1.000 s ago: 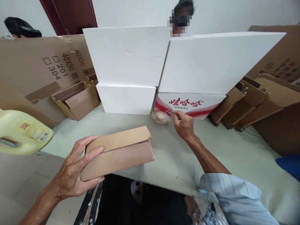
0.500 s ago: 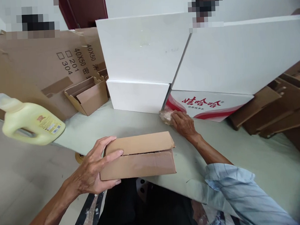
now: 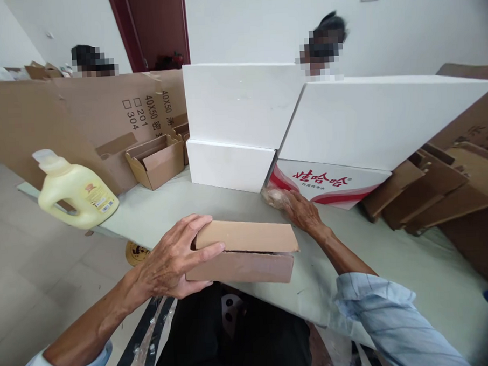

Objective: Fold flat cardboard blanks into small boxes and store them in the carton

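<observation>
My left hand grips the left end of a small brown cardboard box, fingers over its lid, at the near edge of the pale green table. My right hand reaches forward and closes on a small clear plastic bag with something pale brownish inside. The bag lies against the foot of the white boxes, beside a carton with red Chinese lettering.
A yellow jug stands at the table's left end. An open small carton and a large cardboard sheet are behind it. Flattened cartons pile up on the right. Two people are behind the boxes.
My right hand went from a pinch beside the plastic bag to resting on it. My left hand shifted its grip further over the box lid. The view moved left and up.
</observation>
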Tool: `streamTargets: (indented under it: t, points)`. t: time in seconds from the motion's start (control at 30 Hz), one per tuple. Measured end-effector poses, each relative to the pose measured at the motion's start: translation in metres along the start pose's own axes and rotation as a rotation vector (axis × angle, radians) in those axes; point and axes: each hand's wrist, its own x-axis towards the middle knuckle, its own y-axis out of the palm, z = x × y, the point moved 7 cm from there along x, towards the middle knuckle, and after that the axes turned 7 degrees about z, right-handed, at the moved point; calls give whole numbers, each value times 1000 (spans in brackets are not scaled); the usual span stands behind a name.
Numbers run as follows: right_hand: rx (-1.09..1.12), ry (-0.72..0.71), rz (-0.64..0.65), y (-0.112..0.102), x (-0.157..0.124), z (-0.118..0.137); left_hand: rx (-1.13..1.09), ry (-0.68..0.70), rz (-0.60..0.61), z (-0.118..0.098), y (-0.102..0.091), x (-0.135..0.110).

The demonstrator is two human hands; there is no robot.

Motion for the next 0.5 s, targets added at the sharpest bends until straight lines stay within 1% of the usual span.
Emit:
streamTargets:
  t: [0.03,0.1,0.17,0.2,0.23,0.3,0.37,0.43,0.5]
  points:
    - [47,-5,-52,-12,-3,7,6,4,-3,-1,-1,1]
    - [199,-43,-199,-43,-12,29,15,9,-1,-2,-2,4]
    - [367,-127,-353,-82,-27,62,27,14,10,-3,-3,6]
    - [438,-186,-401,-101,-36,82,34,18,16,-4,-3,8]
    - [494,-253,-420,-119,-45,104,40,19,22,-5,-3,10]
    - [535,-415,-388,-149,-64,149,44,15,27,-6,-4,13]
    - [515,-540,-293,-166,-79,185,42,4,32,-6,-5,17]
    - [470,-589,-215,-171,-87,203,36,-7,36,-6,-6,20]
    - [433,-595,-187,-169,-90,207,26,-17,35,-5,-7,22]
